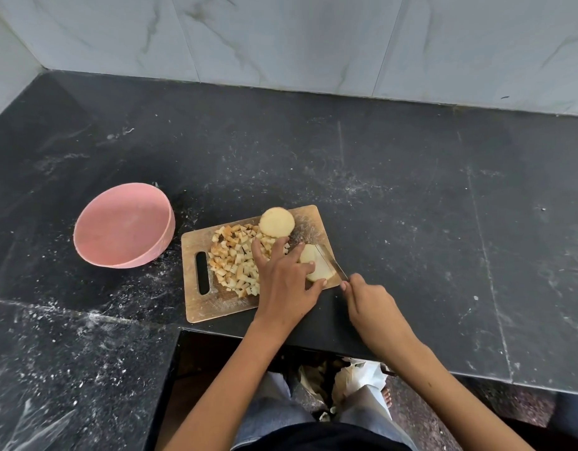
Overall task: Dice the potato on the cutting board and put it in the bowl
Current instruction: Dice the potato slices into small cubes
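A wooden cutting board [196, 304] lies on the black counter. A heap of diced potato [234, 258] covers its middle. A round potato half [276, 222] sits cut face up at the board's far edge. My left hand [286, 281] holds a pale potato piece [315, 265] at the board's right end, pinching it between fingertips and thumb. My right hand [369, 301] grips the handle of a knife [331, 262], whose blade lies across that piece. The pink bowl [125, 224] stands left of the board, tilted toward me, with nothing seen inside.
The black stone counter [411, 206] is dusted with white specks and runs back to a marble-tiled wall [297, 37]. Its front edge steps inward in front of me. Below the edge a white bag [359, 379] lies on the floor by my legs.
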A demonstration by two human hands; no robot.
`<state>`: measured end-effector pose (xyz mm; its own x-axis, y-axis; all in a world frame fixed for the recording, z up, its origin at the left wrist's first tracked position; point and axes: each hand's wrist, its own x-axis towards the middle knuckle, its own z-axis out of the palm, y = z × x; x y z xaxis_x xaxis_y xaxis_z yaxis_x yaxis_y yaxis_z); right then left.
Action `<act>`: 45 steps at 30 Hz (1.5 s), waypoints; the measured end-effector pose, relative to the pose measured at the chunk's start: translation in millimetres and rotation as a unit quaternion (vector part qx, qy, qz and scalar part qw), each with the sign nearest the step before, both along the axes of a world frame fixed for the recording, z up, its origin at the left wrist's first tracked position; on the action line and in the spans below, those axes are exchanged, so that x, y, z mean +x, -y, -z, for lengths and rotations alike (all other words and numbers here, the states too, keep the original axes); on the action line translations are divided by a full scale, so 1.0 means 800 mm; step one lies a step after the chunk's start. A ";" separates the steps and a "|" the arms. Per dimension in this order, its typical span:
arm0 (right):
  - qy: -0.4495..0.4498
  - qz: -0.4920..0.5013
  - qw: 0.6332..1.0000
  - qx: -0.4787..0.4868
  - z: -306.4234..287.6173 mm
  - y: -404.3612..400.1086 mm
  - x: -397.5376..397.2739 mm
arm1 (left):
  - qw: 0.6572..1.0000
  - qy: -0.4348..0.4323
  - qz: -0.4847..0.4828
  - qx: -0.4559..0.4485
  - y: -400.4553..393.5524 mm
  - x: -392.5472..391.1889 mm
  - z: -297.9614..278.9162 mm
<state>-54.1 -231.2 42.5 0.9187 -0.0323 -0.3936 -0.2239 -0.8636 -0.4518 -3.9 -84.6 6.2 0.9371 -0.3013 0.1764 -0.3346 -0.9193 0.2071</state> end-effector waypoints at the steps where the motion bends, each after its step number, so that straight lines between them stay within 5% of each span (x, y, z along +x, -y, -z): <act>1: -0.001 0.001 1.000 -0.004 0.002 -0.003 0.004 | 1.000 -0.002 0.000 0.000 0.000 -0.001 0.001; 16: -0.076 -0.017 0.991 -0.108 -0.001 -0.033 0.028 | 1.000 0.010 -0.011 -0.014 0.000 -0.014 0.009; 25: -0.111 -0.018 0.990 -0.087 -0.006 0.002 -0.045 | 0.999 0.008 -0.029 -0.021 0.007 -0.016 0.006; 38: -0.024 -0.001 1.000 -0.018 -0.007 -0.014 0.010 | 0.997 0.028 -0.013 -0.075 -0.001 -0.025 0.008; 45: -0.048 -0.014 0.997 -0.064 0.003 -0.038 0.035 | 0.996 0.025 -0.011 -0.083 -0.003 -0.023 0.011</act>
<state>-26.1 -200.7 40.1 0.8784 -0.0637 -0.4736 -0.2365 -0.9191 -0.3151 -22.4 -82.0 -2.9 0.9319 -0.2425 0.2698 -0.3280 -0.8810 0.3410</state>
